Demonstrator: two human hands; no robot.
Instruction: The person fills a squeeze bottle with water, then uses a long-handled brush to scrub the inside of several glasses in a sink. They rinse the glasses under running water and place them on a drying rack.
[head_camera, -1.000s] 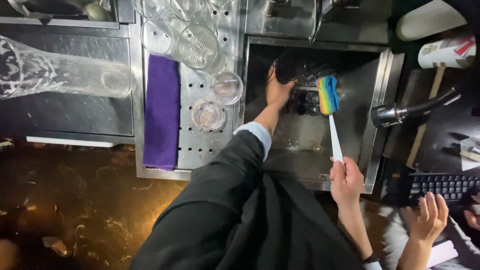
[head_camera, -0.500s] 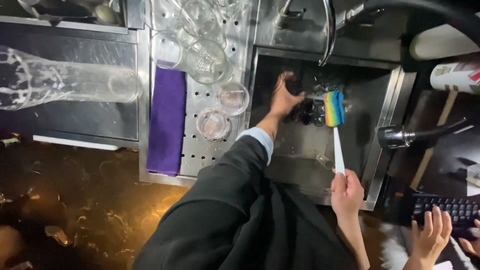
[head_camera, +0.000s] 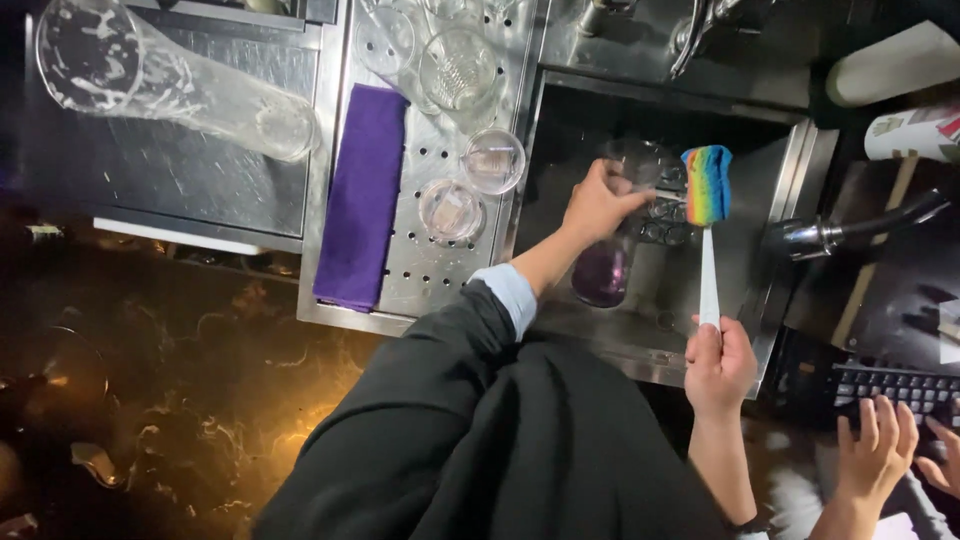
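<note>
Clear glass (head_camera: 630, 170), a tall drinking glass, is held over the steel sink (head_camera: 800, 190); the left hand (head_camera: 597, 203) is curled around its side near the rim, fingers closed on it. The lower end of the glass looks purple-tinted (head_camera: 601, 272), though whether that is liquid or a reflection I cannot tell. Just beside the glass, to its right, is the rainbow-striped sponge head (head_camera: 707, 184) of a dish brush, whose white handle (head_camera: 709, 280) runs down to the right hand (head_camera: 718, 366); that hand's fingers are wrapped shut around the handle's end. Whether sponge and glass are touching cannot be told.

Left of the sink, a perforated steel drainboard (head_camera: 420, 270) carries two small glasses (head_camera: 493, 160) and (head_camera: 450, 210) mouth-down near the sink's edge, with larger glasses (head_camera: 458, 68) above them. A folded purple cloth (head_camera: 360, 195) lies along the drainboard's left side. Further left, a tall glass (head_camera: 170, 85) lies on its side on the dark steel counter (head_camera: 200, 190).

A curved tap (head_camera: 700, 35) stands above the sink, and a metal spray hose (head_camera: 850, 232) lies to its right. At the lower right, another person's hand (head_camera: 875, 445) rests on a dark keyboard (head_camera: 895, 385).
</note>
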